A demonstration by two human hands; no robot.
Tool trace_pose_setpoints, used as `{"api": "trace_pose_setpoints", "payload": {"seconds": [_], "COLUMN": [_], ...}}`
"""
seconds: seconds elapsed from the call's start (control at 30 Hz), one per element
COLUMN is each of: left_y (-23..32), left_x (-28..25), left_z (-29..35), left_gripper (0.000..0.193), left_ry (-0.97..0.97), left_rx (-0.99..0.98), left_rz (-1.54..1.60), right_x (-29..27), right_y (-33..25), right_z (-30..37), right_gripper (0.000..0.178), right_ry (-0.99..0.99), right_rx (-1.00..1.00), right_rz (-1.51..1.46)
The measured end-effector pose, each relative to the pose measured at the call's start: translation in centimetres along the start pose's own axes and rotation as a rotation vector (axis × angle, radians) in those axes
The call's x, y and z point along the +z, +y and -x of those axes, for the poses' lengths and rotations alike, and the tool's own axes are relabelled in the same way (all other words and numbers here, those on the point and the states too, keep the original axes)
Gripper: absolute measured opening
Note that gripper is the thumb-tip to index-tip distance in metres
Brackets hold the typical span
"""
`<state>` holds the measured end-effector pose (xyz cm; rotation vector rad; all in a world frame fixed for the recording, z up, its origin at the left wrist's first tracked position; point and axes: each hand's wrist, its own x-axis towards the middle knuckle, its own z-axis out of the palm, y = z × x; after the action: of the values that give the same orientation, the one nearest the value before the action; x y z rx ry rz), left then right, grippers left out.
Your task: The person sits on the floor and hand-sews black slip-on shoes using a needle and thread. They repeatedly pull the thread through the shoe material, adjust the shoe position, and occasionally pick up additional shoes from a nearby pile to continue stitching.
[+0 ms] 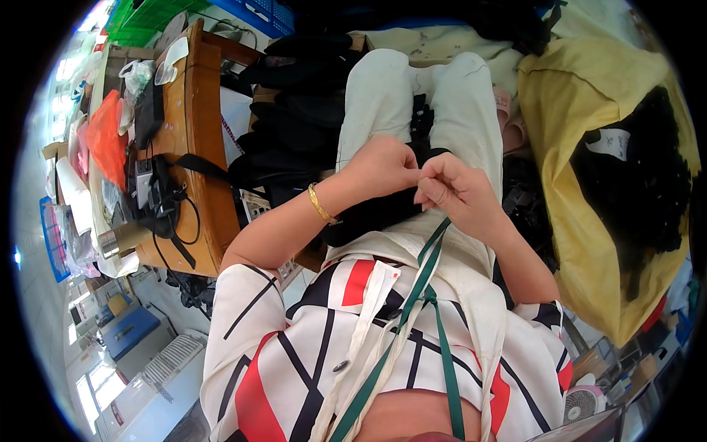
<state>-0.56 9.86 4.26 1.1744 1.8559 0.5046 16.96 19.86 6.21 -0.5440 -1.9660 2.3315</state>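
Over my lap, my left hand (381, 168) and my right hand (455, 193) meet fingertip to fingertip. Both are closed in a pinch; whatever lies between the fingers is too small to make out. Black cloth (372, 218) rests across my thighs directly beneath them, partly covered by the hands. A gold bracelet (318, 203) circles my left wrist. Green ribbon (425, 276) hangs down my front close to the right hand, beside cream apron straps.
Left of me stands a wooden table (202, 140) with black straps, plastic bags and an orange bag (107, 140). Stacked black pieces (294, 136) lie between it and my legs. At right, a large yellow sack (582, 96) holds black items (637, 177).
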Motion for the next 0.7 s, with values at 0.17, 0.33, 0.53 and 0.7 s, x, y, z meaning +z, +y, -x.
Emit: {"api": "trace_pose_setpoints", "payload": {"seconds": [0.17,0.33,0.53,0.7], "left_y": [-0.9,-1.3,-2.5,-4.7], "left_x": [-0.2,-0.4,-0.2,0.3], "left_z": [0.8,1.6,1.6,0.5], "left_gripper": [0.021,0.017,0.014,0.011], "left_ry": [-0.003,0.013,0.000,0.002], "left_rx": [-0.025,-0.055,-0.014,0.203], "left_rz": [0.149,0.201,0.299,0.235], "right_x": [-1.5,-1.7,-2.0,-2.6], "right_y": [1.7,3.1,3.0,3.4], "right_z": [-2.2,-3.3,-3.6,-3.9], "right_gripper": [0.002,0.005,0.008,0.008], "right_ry": [0.207,0.170,0.109,0.061], "right_rx": [-0.330,-0.342,-0.375,-0.337], "right_rz": [0.792,0.994,1.073,0.939]}}
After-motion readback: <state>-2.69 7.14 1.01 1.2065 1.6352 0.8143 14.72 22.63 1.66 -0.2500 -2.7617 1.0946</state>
